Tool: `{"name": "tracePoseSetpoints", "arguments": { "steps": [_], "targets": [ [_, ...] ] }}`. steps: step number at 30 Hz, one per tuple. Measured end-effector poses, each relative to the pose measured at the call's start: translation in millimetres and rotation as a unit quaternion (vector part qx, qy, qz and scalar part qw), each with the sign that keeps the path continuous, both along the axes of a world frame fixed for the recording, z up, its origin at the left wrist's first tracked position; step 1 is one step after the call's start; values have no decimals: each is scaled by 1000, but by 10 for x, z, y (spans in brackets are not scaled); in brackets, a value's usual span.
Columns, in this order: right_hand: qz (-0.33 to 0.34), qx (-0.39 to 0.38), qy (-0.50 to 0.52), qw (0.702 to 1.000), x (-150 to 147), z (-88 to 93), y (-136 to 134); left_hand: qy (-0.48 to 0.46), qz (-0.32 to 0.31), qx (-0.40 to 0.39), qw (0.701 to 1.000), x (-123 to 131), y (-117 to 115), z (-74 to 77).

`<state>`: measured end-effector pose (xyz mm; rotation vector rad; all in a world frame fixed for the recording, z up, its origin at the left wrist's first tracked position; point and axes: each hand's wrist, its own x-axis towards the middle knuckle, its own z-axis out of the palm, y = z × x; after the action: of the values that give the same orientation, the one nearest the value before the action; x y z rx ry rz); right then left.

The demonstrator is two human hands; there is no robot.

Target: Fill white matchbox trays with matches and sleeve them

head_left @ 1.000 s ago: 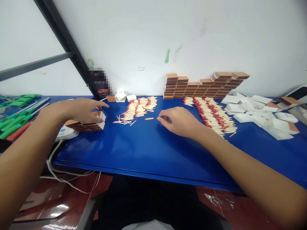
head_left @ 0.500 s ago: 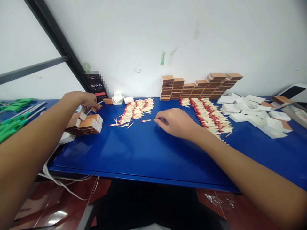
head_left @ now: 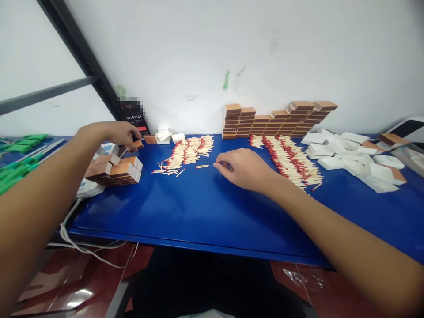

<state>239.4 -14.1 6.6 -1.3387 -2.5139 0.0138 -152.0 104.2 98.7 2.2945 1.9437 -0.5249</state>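
Since the frame approx. 1 s earlier, the L hand (head_left: pixel 124 134) has moved from over the near stack (head_left: pixel 124 170) of matchboxes to the back L of the blue table (head_left: pixel 198 216), beside the phone (head_left: pixel 134 118), while the R hand (head_left: pixel 243 168) keeps approx. the same place. We see the L fingers bent down onto a brown matchbox (head_left: pixel 138 144), which is beyond the near stack & just L of a second brown box (head_left: pixel 150 139); whether they pinch it or merely touch it we cannot tell, as the hand hides part of it. For the R hand we note curled fingers, thumb tip close to index tip; we cannot tell if anything is held btwn them. Two or so loose matches (head_left: pixel 202 166) lie just beside those tips, apart from them, w/ the L match pile (head_left: pixel 188 153) farther off & the R match pile (head_left: pixel 291 159) on the other side. Step in hand, as we judge: getting hold of the brown matchbox w/ the L hand. Next move, in our reading, calls for a firm fingertip pinch & enough lift to clear the near stack, w/o knocking the phone.
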Motion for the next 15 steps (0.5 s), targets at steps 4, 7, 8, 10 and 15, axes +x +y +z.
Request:
{"name": "tracePoseSetpoints", "arguments": {
  "steps": [4, 7, 8, 10, 15],
  "targets": [
    [1, 4, 0, 1000, 7, 14, -7, -42, 5, -112, 993, -2, -207, 205],
    [-1, 1, -1, 1000, 2, 6, -4, -48, 6, -110, 993, -1, -336, 271],
    [-2, 0, -1, 1000, 0, 2, -3, -44, 7, -102, 994, 6, -371, 278],
    [-2, 0, -1, 1000, -3, -2, 1, -30, 9, -101, 994, 25, -425, 283],
    [-5, -10, -4, 1000, -4, 12, 5, -20, 10, -124, 992, 54, -450, 265]
  ]
}}
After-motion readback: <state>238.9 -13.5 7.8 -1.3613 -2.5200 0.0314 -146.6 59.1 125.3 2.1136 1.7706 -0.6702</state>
